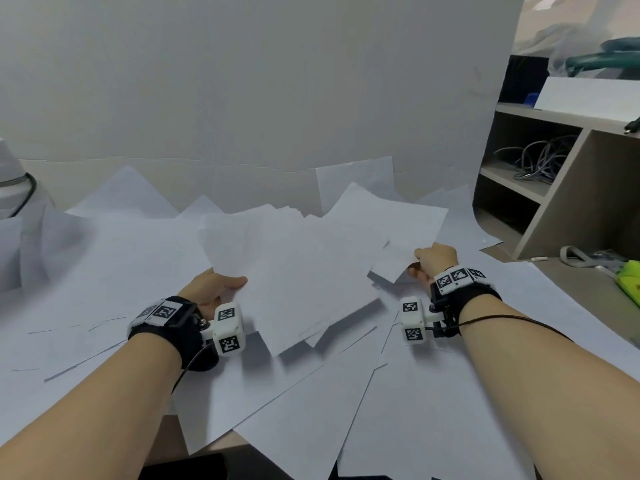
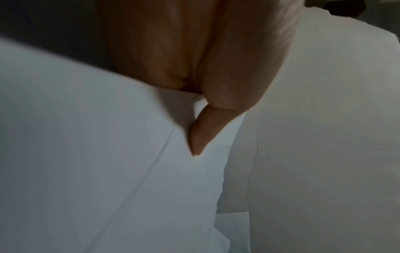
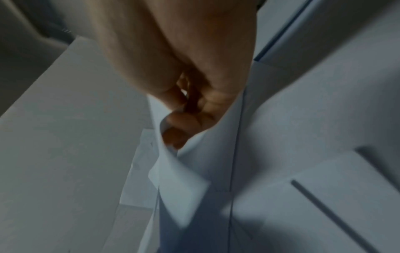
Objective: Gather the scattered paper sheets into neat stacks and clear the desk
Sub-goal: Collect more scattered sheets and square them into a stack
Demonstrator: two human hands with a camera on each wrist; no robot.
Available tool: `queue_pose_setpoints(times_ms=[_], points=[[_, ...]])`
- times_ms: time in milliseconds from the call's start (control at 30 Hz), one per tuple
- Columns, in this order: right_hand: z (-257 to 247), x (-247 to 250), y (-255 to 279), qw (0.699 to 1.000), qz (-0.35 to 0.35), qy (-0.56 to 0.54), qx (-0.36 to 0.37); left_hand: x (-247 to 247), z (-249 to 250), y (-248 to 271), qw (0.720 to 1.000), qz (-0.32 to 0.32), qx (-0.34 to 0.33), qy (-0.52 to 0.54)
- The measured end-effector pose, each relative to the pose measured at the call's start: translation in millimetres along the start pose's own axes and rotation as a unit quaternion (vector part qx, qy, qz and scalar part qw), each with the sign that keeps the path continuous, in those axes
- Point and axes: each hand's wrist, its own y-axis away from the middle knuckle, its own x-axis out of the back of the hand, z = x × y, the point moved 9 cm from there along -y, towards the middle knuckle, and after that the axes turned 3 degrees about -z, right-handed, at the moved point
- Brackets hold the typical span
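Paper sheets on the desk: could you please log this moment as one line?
left hand: grips raised stack | right hand: pinches sheet | loose sheets cover desk

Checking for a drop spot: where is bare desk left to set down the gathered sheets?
Little is bare: a brown strip of desk right of the loose sheets, bordered by the shelf unit and a green object. The middle is crowded, where the left hand and right hand grip the bundle.
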Motion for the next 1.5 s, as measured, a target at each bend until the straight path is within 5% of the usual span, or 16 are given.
queue_pose_setpoints(times_ms=[300, 500, 667, 800, 933, 1067, 1167, 1300, 1367, 1500], points=[[-17, 38, 16, 0.985, 0.094, -0.142, 0.033, 7, -6, 1, 0.991, 0.087, 0.057, -0.083], [-58, -10, 53, 0.961, 0.043, -0.269, 0.048, -10, -3, 2, 0.991, 0.093, 0.05, -0.085], [-36, -82, 78, 0.987, -0.142, -0.07, -0.027, -46, -6, 9, 0.998, 0.011, 0.028, 0.061], [-12, -109, 98, 0.976, -0.197, -0.044, -0.084, -57, -2, 12, 0.998, -0.031, 0.013, 0.056], [2, -123, 114, 0.953, -0.278, 0.041, -0.113, -43, -8, -1, 0.999, 0.014, 0.03, 0.025], [7, -113, 113, 0.946, -0.277, 0.109, -0.131, -53, -5, 7, 0.999, 0.009, 0.023, 0.042], [9, -112, 116, 0.944, -0.286, 0.105, -0.129, -61, -7, 14, 0.999, -0.004, 0.021, 0.04], [12, -118, 130, 0.93, -0.326, 0.089, -0.145, -41, -10, 0, 0.997, 0.07, 0.0, -0.031], [7, -107, 124, 0.941, -0.301, 0.083, -0.134, -44, -3, 8, 0.996, 0.084, -0.03, -0.026], [-10, -47, 81, 0.986, -0.13, 0.06, -0.083, -43, 15, 19, 0.992, 0.077, -0.091, -0.042]])
